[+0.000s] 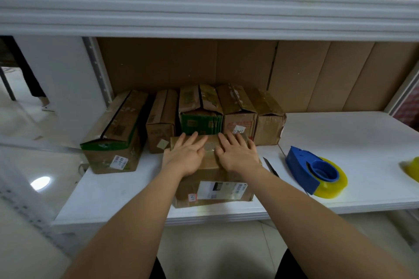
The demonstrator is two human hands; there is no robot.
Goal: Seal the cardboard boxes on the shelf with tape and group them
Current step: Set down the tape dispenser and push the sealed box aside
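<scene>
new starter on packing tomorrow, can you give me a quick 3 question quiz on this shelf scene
1. True or false: both hands lie flat on top of the front box.
2. Which side of that box does the blue tape dispenser sit on? A) the person's left B) the person's right C) on top of it
3. Fill in: the row of boxes stands ____ the front box, against the cardboard backing.

Key
1. True: the left hand and right hand rest with straight fingers on its top.
2. B: it lies on the white shelf, not held.
3. behind
</scene>
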